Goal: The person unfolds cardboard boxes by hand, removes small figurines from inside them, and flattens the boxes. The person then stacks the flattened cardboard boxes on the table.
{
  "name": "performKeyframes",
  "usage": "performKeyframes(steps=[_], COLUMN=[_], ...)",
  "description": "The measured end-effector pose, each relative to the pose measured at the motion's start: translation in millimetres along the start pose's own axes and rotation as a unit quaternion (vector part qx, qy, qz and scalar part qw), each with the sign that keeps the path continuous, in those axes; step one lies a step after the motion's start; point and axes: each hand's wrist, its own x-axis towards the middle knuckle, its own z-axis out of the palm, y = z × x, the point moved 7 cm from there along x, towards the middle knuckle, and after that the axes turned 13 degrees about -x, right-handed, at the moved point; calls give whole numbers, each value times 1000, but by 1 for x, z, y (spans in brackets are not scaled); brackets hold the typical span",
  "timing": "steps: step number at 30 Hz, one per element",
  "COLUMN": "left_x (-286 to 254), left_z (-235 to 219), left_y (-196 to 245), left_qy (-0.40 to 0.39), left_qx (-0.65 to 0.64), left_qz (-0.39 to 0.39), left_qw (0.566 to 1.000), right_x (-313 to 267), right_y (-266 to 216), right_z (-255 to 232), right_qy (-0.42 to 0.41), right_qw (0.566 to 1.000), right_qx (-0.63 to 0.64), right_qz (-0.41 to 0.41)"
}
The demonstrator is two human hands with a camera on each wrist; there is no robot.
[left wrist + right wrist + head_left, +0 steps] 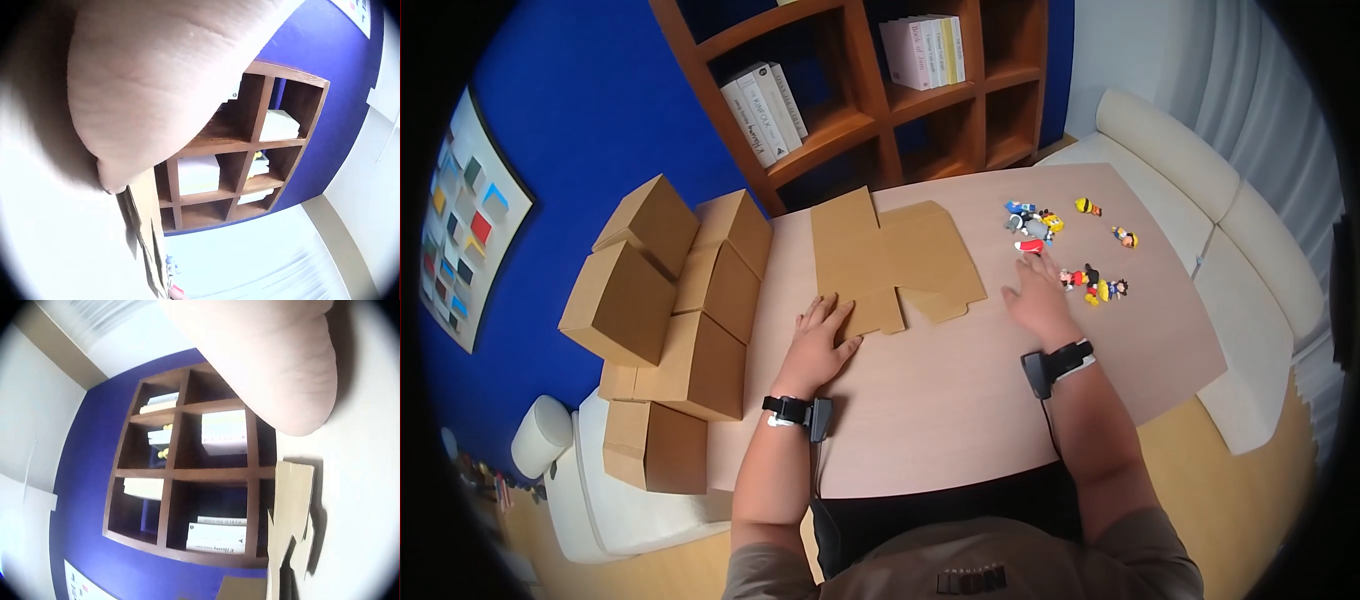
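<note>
A flat, unfolded cardboard box blank with cut flaps lies on the table. My left hand rests at its near left corner, fingers spread and fingertips over the edge of the board. In the left wrist view, the heel of that hand fills the upper part, with the board's edge beyond it. To the right of the blank, my right hand lies low over the table with loosely bent fingers, the fingertips right by a small red-and-white toy. More toy figures lie beside that hand.
Folded cardboard boxes are stacked along the table's left edge. Behind them and the table stands a wooden bookshelf. Further toy figures lie at the far right of the table, near a white sofa.
</note>
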Motion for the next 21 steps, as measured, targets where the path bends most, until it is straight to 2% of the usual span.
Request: performKeyframes(steps=[3,5,9,12,14,15,18,19,21], left_x=[3,5,0,-3,-3,-1,0,-1,-2], left_z=[-13,-14,-5,6,16,18,24,24,22], left_y=[8,-1,2,17,25,27,22,18,23], left_qy=[45,16,-4,-33,-77,-75,-82,-72,-53], left_qx=[-48,-27,-41,18,3,3,-15,-7,-7], left_qz=[-12,-88,-48,-17,-6,-9,-1,-17,17], left_qw=[998,996,998,999,997,997,997,997,998], right_x=[10,10,5,1,-4,-9,-30,-37,-39], right_y=[28,40,28,5,-17,-22,-58,-65,-84], right_z=[10,8,-6,-12,-13,-14,-28,-32,-44], right_qy=[7,11,28,46,55,54,77,104,128], right_qw=[999,996,994,997,997,997,990,985,975], right_qx=[-14,-45,-51,-20,41,42,7,16,43], right_qz=[36,77,93,53,-35,-39,-122,-140,-177])
